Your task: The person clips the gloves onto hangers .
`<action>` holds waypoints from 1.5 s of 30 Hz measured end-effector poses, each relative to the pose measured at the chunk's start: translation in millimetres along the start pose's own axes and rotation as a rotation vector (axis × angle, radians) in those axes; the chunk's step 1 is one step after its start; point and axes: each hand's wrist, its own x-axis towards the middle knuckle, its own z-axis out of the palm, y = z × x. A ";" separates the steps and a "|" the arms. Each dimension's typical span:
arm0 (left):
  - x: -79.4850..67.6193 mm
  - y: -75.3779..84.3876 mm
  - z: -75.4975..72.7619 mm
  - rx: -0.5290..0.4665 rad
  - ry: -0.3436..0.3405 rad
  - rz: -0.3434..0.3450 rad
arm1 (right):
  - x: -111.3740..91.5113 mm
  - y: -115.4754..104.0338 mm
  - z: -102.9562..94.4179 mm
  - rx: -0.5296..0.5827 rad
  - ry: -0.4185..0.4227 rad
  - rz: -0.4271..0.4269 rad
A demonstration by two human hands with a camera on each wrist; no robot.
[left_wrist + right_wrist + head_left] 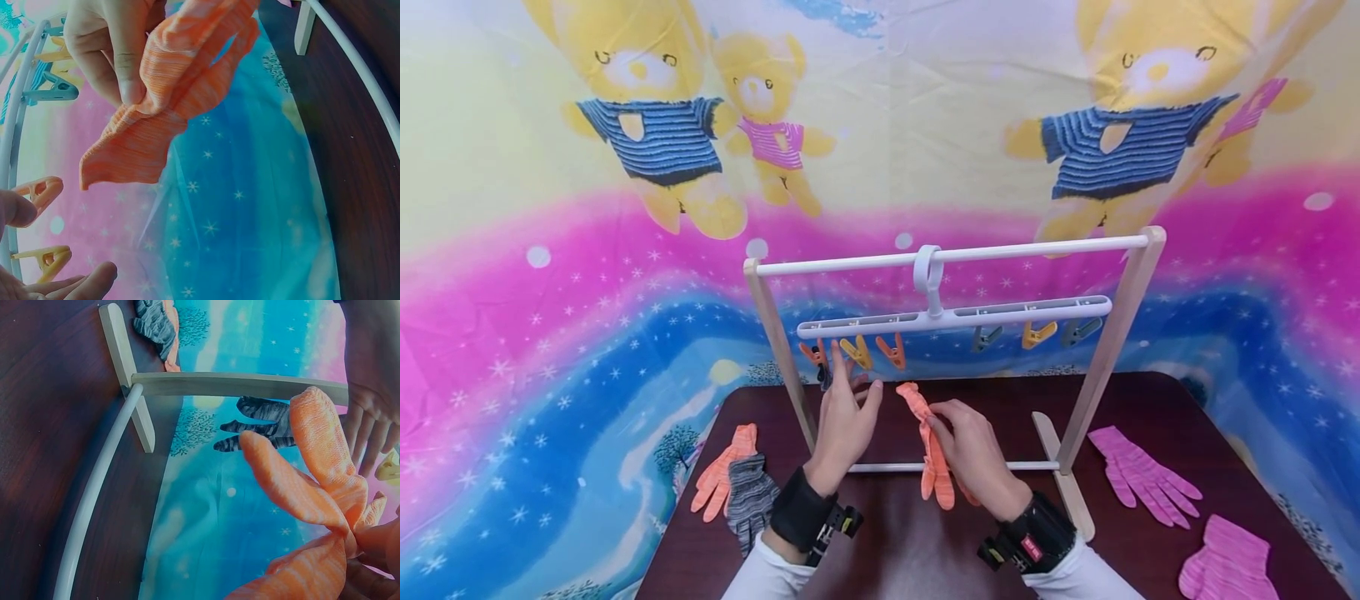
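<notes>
My right hand (973, 446) pinches an orange knit glove (936, 479) near its cuff, in front of the rack. The glove's fingers dangle down, and its cuff (131, 150) points at the clips in the left wrist view. My left hand (846, 421) is raised under the left part of a white clip hanger (955, 317), fingers extended and holding nothing. Its fingertips are close to a yellow clip (856, 353) and an orange clip (891, 352). Behind the left hand, a grey-black glove (253, 419) hangs near the hanger's left end, mostly hidden in the head view.
The hanger hooks over the top bar of a wood-and-white rack (1105, 358). More clips (1039, 335) hang at its right. Another orange glove (718, 471) and a grey-black glove (751, 500) lie at left on the dark table (895, 558). Pink gloves (1146, 475) lie at right.
</notes>
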 end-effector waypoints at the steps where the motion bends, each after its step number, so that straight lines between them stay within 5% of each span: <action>1: 0.7 0.5 0.1 -0.003 -0.001 -0.004 | -0.2 0.3 0.7 -0.002 -0.002 -0.003; 22: 19.4 7.2 -1.3 0.006 0.084 -0.029 | 1.3 -1.7 2.7 -0.010 0.007 -0.042; 45: 40.0 11.3 -0.3 0.110 0.271 0.018 | 0.0 -2.8 1.6 0.001 -0.022 -0.010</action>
